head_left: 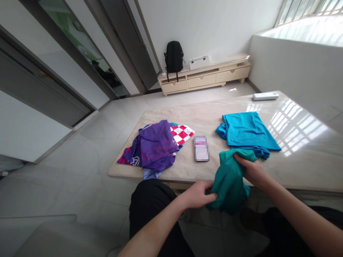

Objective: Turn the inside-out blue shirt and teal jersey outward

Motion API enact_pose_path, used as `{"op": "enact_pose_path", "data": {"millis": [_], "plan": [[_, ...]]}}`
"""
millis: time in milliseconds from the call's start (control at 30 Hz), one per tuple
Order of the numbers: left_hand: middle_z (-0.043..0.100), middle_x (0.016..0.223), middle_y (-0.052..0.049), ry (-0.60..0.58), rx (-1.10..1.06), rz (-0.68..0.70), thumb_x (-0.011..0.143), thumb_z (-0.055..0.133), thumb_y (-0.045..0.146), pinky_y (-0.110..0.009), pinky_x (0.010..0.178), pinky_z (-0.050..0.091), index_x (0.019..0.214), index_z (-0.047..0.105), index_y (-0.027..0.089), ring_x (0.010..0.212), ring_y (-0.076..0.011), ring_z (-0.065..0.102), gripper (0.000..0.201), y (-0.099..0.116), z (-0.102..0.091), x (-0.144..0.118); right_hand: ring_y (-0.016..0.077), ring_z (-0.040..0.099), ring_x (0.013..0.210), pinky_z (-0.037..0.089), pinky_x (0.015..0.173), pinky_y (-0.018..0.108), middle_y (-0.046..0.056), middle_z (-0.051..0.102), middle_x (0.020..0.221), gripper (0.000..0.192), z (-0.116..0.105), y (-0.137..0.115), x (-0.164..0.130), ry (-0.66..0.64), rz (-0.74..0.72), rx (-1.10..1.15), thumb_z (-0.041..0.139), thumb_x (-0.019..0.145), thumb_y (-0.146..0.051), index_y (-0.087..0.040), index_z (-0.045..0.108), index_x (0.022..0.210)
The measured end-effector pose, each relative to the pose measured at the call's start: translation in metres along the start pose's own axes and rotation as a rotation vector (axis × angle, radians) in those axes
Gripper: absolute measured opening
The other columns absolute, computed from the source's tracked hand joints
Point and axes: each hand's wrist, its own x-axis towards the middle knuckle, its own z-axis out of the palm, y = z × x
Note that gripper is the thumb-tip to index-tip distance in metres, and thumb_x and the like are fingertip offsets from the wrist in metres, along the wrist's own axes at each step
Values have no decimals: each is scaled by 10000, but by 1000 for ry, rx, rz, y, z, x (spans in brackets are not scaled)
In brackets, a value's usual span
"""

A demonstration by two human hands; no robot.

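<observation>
A dark teal garment (229, 180) hangs over the near edge of the marble table (300, 157). My left hand (199, 194) pinches its lower left part below the table edge. My right hand (253, 171) grips its upper right part at the table's rim. Just behind it lies a folded bright blue garment (248, 132) flat on the table.
A pile of clothes, purple on top (157, 146) with a red-and-white checked piece (183, 134), lies at the table's left. A phone (201, 148) lies mid-table and a white remote (265, 96) at the far edge. A low cabinet (206, 76) with a black backpack (174, 57) stands by the wall.
</observation>
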Motion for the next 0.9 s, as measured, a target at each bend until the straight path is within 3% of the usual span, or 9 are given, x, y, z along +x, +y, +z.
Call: {"op": "enact_pose_path", "data": {"millis": [167,300,400,500,600,733,833,900], "plan": [[697,886,-19,127,-109,-69,820,552,157,-283,752,479,949,659,157,840,-193,620,168,-5,-1,3,255,752,883,664,746,366,17,767,1082,459,5,-28,4,144,-135,112,927,629,-361,-251,751,1038],[656,855,0,111,-316,-8,811,597,153,-249,700,444,968,584,169,772,-147,604,159,-7,-1,2,253,751,920,673,769,364,34,754,1158,463,2,-45,6,210,-217,121,903,657,-344,-240,748,1081],[635,835,-2,136,-420,20,887,619,266,-228,649,402,1033,570,164,702,-116,561,185,-9,0,0,258,750,938,677,796,385,33,755,1153,443,-3,-49,10,246,-254,117,895,662,-342,-241,745,1067],[625,825,-9,192,-425,15,939,618,431,-228,637,387,1134,585,150,679,-110,536,343,-12,1,2,282,744,944,678,787,416,49,758,1124,437,-6,-49,15,300,-287,112,893,651,-336,-239,743,1050],[615,809,-11,229,-435,38,937,612,543,-235,651,387,1103,626,128,688,-116,530,448,-14,-1,4,288,736,924,668,765,421,61,756,1126,455,-10,-46,21,357,-286,47,896,630,-349,-240,743,1045],[606,806,-13,305,-380,72,942,587,584,-250,701,408,990,665,118,735,-133,527,474,-11,-5,6,262,711,838,622,722,373,61,774,1015,402,-24,-39,29,377,-301,-212,890,611,-393,-204,760,942],[643,845,-34,345,-305,79,962,528,615,-281,779,438,1010,687,122,808,-171,564,521,-11,-5,4,250,668,716,562,655,355,51,749,779,304,-31,-32,30,285,-381,-651,802,687,-472,-191,741,786],[663,861,-47,368,-248,65,969,491,636,-299,810,448,1052,698,122,831,-191,582,560,-12,-3,3,259,663,717,550,688,376,55,733,768,307,-27,-25,24,197,-491,-923,740,746,-482,-192,744,845]]}}
